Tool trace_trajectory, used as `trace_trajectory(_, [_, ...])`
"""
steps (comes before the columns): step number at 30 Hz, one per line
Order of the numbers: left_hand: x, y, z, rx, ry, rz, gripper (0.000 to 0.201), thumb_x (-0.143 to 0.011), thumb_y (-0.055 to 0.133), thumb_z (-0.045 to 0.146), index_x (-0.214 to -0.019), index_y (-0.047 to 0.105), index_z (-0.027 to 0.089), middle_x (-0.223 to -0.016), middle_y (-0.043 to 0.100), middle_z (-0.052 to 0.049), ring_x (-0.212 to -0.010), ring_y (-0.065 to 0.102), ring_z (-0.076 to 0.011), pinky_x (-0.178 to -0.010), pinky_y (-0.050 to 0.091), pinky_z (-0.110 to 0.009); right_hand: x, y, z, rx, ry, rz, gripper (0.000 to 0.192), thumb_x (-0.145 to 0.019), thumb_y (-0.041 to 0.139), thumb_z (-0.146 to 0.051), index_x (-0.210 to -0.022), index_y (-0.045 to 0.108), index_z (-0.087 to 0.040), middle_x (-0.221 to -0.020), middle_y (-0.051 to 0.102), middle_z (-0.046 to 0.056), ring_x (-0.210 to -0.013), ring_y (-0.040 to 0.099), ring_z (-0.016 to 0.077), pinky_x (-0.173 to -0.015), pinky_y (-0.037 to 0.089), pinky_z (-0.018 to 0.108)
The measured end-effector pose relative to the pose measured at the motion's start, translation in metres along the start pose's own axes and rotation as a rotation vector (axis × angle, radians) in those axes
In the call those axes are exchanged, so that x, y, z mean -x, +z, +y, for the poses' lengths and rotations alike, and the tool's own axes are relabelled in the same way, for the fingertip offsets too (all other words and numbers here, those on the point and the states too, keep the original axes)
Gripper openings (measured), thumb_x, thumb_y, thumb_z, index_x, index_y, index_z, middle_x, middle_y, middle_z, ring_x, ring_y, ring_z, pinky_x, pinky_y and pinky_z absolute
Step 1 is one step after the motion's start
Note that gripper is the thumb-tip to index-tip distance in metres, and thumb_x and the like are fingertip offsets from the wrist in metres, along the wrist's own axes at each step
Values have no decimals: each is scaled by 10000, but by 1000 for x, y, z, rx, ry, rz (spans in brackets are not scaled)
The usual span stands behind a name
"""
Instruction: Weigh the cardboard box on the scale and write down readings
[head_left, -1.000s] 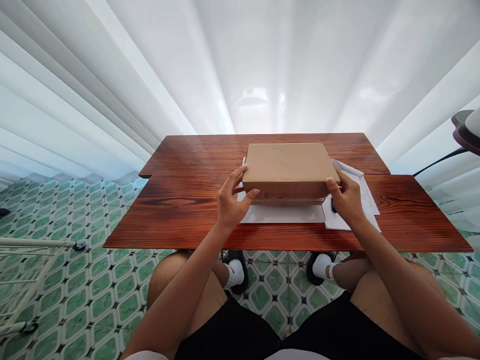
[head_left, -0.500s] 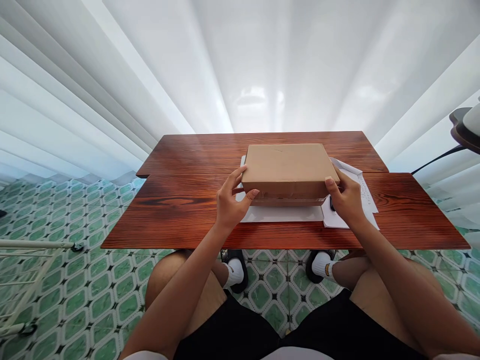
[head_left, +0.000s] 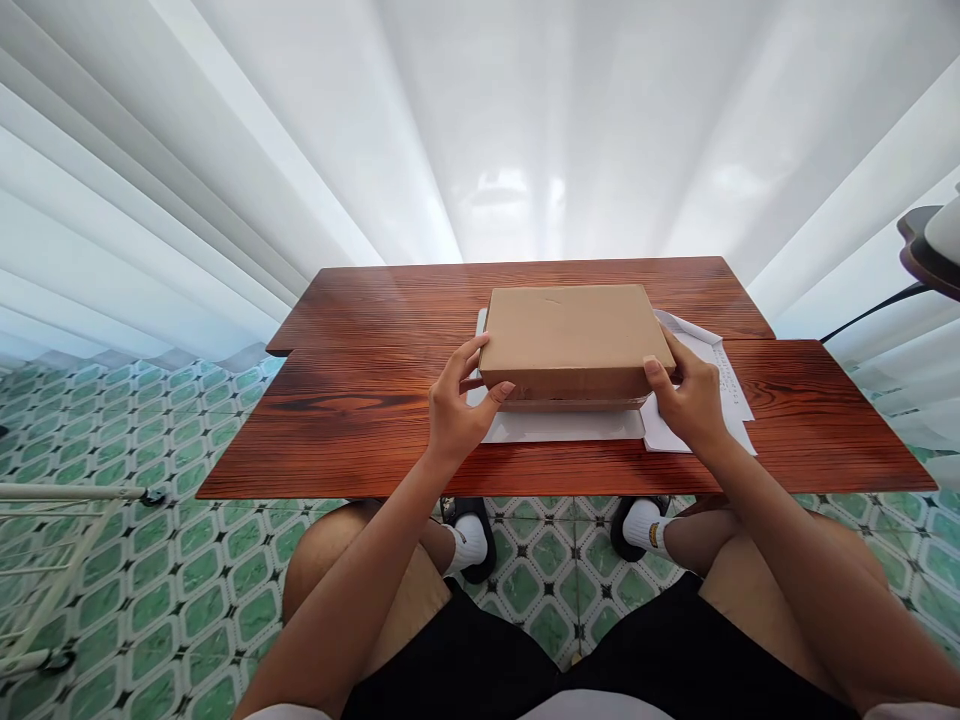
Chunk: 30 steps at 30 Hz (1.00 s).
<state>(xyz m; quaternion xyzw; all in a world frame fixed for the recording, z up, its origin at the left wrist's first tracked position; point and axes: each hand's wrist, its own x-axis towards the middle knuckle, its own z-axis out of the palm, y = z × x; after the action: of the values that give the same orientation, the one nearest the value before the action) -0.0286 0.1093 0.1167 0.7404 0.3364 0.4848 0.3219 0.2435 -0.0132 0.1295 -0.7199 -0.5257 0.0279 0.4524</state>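
Note:
A brown cardboard box [head_left: 574, 330] is held between my two hands over the middle of the table. My left hand [head_left: 461, 405] grips its left end, thumb at the front lower corner and fingers along the side. At the right front corner, my right hand [head_left: 690, 395] has its thumb on the front edge, with the other fingers partly hidden behind the box. Beneath the box, a flat white thing [head_left: 562, 428] shows along the front and left. White paper sheets [head_left: 701, 345], one with writing on it, lie under and beside my right hand.
The red-brown wooden table [head_left: 352, 405] has a stepped outline at its left and right ends. White curtains [head_left: 525, 120] hang behind it. A white metal rack on casters [head_left: 71, 492] stands at the lower left. A dark curved object [head_left: 919, 245] juts in at right.
The front face of the box shows less now, so the box seems slightly tilted or lowered. Both hands keep their hold, and the whole view has shifted a little.

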Motion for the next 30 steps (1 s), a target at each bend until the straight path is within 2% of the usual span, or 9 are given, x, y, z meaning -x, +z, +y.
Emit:
trace_trajectory(9, [3,1,3,7,0,-17,576,-801,786,437,-1300,576,240,-1287,658,-88,-1210,640,-273,-814,630,-303,0,2,0,121,-49,9,732,-930,386,-683,-1412,586,-169,-916,758,115,-629,635,262,-638,475,383])
trace_trajectory(17, [3,1,4,-2,-16,-28,562,-795,791,397,-1296,577,261,-1295,653,-70,-1234,624,-280,-829,629,-321,3,0,0,321,-48,-24,713,-963,286,-629,-1419,561,-154,-730,705,94,-600,604,272,-580,363,341])
trace_trajectory(19, [3,1,5,8,-24,-34,565,-794,791,395,-1298,574,263,-1305,646,-71,-1236,622,-282,-831,628,-326,3,-1,0,374,-52,-14,718,-969,258,-642,-1410,565,-167,-741,702,96,-622,609,275,-575,352,336])
trace_trajectory(21, [3,1,5,22,-35,-36,575,-788,797,395,-1301,573,268,-1309,643,-69,-1232,623,-278,-833,626,-325,0,-5,-1,384,-98,55,683,-988,235,-628,-1395,563,-188,-862,720,107,-719,632,276,-606,378,338])
trace_trajectory(24, [3,1,6,23,-50,-37,605,-787,801,396,-1328,560,277,-1304,649,-65,-1196,636,-257,-844,618,-324,-7,-15,-6,323,-287,309,583,-1026,215,-541,-1260,604,-175,-946,673,121,-808,608,253,-679,425,358])
trace_trajectory(26, [4,1,5,20,-67,-49,696,-794,796,404,-1409,492,292,-1294,653,-71,-1161,645,-245,-842,614,-328,-9,-23,-13,256,-433,516,511,-1024,247,-519,-1061,626,-178,-789,576,80,-700,544,222,-648,420,361])
trace_trajectory(28, [5,1,4,21,-78,-65,822,-800,789,418,-1500,371,308,-1289,650,-84,-1151,639,-242,-845,606,-338,-4,-32,-22,154,-541,660,467,-998,302,-568,-878,586,-218,-638,420,7,-573,450,189,-580,387,355])
trace_trajectory(29, [6,1,3,20,-72,-72,874,-802,786,429,-1527,313,314,-1304,636,-92,-1169,626,-246,-866,597,-349,1,-37,-27,94,-569,665,465,-971,340,-619,-817,560,-239,-585,352,-19,-531,419,180,-558,367,357])
trace_trajectory(30, [6,2,2,13,-55,-75,903,-803,782,443,-1539,274,316,-1332,612,-103,-1199,606,-252,-904,581,-368,9,-41,-31,47,-509,650,523,-968,261,-654,-789,549,-256,-585,322,-17,-525,414,189,-547,357,369])
